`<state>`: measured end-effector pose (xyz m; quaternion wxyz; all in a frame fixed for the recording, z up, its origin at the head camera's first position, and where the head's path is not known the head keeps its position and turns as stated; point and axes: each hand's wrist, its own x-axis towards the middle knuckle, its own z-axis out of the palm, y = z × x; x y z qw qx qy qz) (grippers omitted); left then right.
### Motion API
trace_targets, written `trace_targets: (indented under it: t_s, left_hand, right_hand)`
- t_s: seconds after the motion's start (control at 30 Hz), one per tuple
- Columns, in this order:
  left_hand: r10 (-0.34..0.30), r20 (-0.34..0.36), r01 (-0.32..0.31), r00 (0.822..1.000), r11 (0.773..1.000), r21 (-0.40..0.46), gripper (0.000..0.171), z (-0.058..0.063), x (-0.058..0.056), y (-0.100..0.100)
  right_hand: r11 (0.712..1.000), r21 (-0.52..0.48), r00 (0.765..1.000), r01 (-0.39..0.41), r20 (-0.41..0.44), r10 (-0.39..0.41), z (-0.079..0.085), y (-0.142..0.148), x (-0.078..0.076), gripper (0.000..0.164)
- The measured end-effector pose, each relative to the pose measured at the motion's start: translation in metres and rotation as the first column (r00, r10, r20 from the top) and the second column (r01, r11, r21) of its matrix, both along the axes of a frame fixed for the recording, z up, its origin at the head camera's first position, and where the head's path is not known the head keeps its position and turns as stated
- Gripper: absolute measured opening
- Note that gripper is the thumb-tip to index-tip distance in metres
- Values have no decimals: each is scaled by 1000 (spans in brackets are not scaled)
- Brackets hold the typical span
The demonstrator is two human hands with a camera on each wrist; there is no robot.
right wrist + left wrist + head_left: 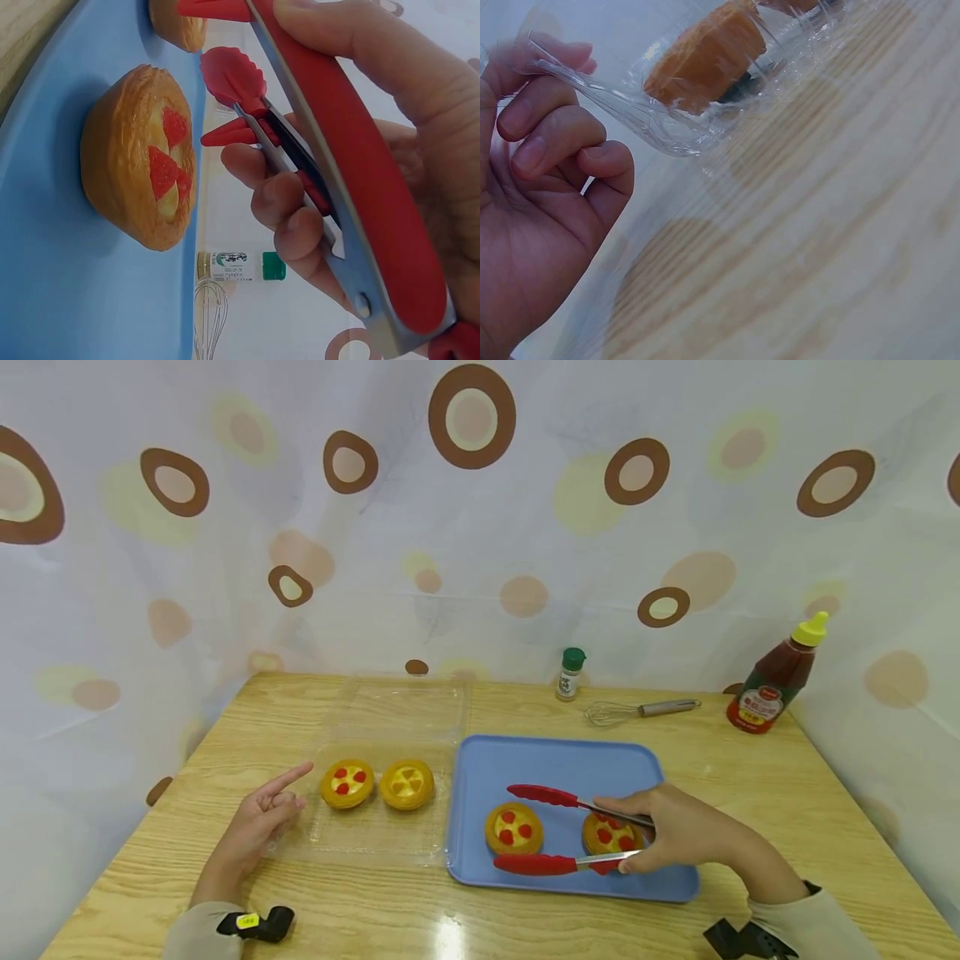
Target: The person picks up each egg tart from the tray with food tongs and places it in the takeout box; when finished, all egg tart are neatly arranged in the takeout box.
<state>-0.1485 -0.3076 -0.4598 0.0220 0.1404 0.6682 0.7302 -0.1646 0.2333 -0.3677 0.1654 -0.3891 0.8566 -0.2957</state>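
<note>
- Head: I see the right hand [678, 827] grasping red tongs [534, 864], spread above two tarts [513, 829] on the blue tray [555, 760], right; left hand [255, 827] at the clear container [375, 843].
- Left wrist: one finger [562, 52] shows through plastic; gripping, I cannot tell.
- Right wrist: tongs above tarts, green-capped shaker [236, 266] far.

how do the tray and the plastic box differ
The tray is blue and opaque; the plastic box is clear.
The tray has no lid; the box has an opened lid.
Both tarts on the tray have red pieces; in the box, only one tart does.
Each holds two tarts.
</note>
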Motion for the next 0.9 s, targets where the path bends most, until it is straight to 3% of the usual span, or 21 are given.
trace_targets:
  t_s: [0.9]
  left_hand:
    - [-4, 4, 4, 1000, 1000, 17, 49, -1, 0, 1]
  right_hand:
    - [1000, -1, 998, 16, 56, -16, -4, 0, 1, 64]
